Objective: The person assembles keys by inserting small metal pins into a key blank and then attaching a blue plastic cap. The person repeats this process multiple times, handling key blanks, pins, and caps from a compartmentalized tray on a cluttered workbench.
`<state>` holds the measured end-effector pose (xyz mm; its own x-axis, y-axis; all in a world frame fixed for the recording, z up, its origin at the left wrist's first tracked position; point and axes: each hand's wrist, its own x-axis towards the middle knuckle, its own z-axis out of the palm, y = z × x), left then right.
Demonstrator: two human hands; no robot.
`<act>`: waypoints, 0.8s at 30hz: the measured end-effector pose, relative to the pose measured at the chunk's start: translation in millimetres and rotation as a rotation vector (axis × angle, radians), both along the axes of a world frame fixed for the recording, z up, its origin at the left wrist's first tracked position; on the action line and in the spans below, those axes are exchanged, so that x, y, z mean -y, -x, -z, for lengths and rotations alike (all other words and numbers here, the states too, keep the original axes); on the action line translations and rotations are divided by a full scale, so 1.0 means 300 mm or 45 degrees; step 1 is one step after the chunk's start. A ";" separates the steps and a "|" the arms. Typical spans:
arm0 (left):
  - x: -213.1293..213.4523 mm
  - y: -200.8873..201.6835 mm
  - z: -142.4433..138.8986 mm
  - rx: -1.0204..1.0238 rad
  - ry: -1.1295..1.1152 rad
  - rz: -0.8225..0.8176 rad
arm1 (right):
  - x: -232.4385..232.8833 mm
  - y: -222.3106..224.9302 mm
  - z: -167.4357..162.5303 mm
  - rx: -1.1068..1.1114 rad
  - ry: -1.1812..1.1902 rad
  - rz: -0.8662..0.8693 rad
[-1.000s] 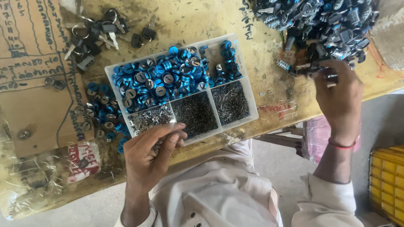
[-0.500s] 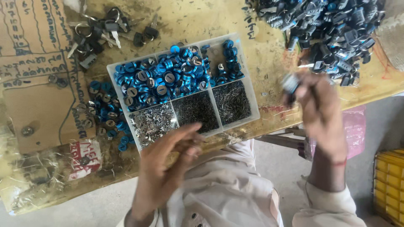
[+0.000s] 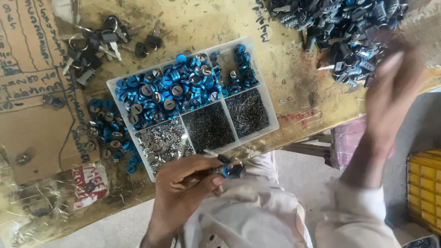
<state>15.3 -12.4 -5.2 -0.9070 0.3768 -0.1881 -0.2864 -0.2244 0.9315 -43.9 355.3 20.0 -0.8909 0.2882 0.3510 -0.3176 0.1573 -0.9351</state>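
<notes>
Just below the near edge of the tray [image 3: 193, 98], the left hand [image 3: 183, 188] is now pinching a small blue-ringed lock cylinder [image 3: 233, 171] between thumb and fingers [image 3: 209, 180], its fingers closed around the part. A second ago this hand was hovering at the tray's front compartments with nothing blue in its grip, and the right hand was at the pile holding a piece; so the cylinder appears to be passing over to the left hand for work at the tray. The right hand [image 3: 392, 94] is swinging back up toward the heap of dark and blue lock parts [image 3: 340, 27] at the far right of the bench [image 3: 294, 92]. It is smeared by motion, so I cannot tell whether its fingers are open or closed. Beyond the left fingers, the tray is holding blue caps [image 3: 170, 89] in its large compartment and fine metal pins [image 3: 209, 126] in the front ones.
</notes>
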 end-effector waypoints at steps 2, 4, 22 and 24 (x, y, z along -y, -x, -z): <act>0.011 -0.005 0.009 -0.012 -0.079 0.005 | -0.163 0.125 0.055 0.008 -0.715 0.380; 0.016 -0.004 0.018 0.018 -0.092 0.050 | -0.266 0.211 0.147 -0.020 -0.981 0.446; -0.014 -0.007 0.026 0.027 -0.079 0.185 | -0.066 0.158 0.298 0.369 -1.143 0.434; 0.006 -0.026 0.023 0.047 -0.061 0.140 | -0.170 0.104 0.235 0.284 -1.351 0.479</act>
